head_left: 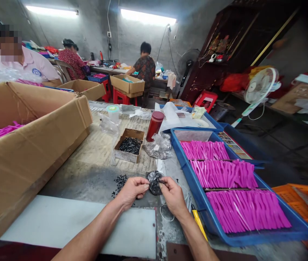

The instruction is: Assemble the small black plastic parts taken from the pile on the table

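My left hand [133, 190] is closed in a pinch at the left side of a round, shiny dark thing [154, 182], perhaps a dish or bag with small black pieces. On its other side my right hand [173, 195] has thumb and fingers pressed together at the rim. What either pinch holds is too small to tell. A heap of loose small black parts [119, 184] lies just left of my left hand. Beyond the hands stands a small cardboard box [128, 156] with many more black parts. A yellow-handled tool [199, 224] lies right of my right forearm.
On the right sits a blue tray [226, 237] with rows of magenta strips [246, 210]. A large cardboard box [34, 145] flanks the left. A red canister [154, 126] and a plastic bag [158, 146] stand farther back. Several people work beyond, near a fan [261, 85].
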### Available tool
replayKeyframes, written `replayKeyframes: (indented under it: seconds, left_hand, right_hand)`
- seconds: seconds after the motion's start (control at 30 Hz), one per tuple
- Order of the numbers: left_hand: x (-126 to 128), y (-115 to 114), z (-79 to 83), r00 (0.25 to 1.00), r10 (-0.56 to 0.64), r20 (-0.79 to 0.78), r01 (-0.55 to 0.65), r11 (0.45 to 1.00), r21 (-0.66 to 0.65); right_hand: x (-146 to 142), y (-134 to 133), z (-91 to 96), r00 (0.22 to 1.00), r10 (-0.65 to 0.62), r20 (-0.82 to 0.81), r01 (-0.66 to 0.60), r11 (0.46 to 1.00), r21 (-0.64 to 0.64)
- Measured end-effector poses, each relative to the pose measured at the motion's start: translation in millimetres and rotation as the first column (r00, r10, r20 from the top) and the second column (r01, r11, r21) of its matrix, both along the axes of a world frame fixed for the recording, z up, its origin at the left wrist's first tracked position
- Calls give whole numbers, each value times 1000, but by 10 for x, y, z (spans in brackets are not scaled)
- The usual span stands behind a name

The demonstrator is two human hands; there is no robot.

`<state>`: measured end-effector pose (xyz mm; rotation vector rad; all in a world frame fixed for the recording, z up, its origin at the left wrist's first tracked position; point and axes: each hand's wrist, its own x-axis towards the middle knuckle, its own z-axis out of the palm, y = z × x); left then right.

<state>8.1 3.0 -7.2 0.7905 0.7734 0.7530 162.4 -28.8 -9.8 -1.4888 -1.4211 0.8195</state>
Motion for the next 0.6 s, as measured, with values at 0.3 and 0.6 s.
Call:
replayKeyframes:
  seconds: [0.3, 0.6]
  left_hand:
    - [-1, -4, 1, 999, -32, 40, 32, 999, -20]
    - [-5, -27, -7, 996, -44, 75, 48, 998, -44]
  right_hand:
    - [-133, -16, 58, 925, -65, -373, 68, 998, -5]
    - [-182, -24, 44, 903, -37, -429, 33, 999, -17]
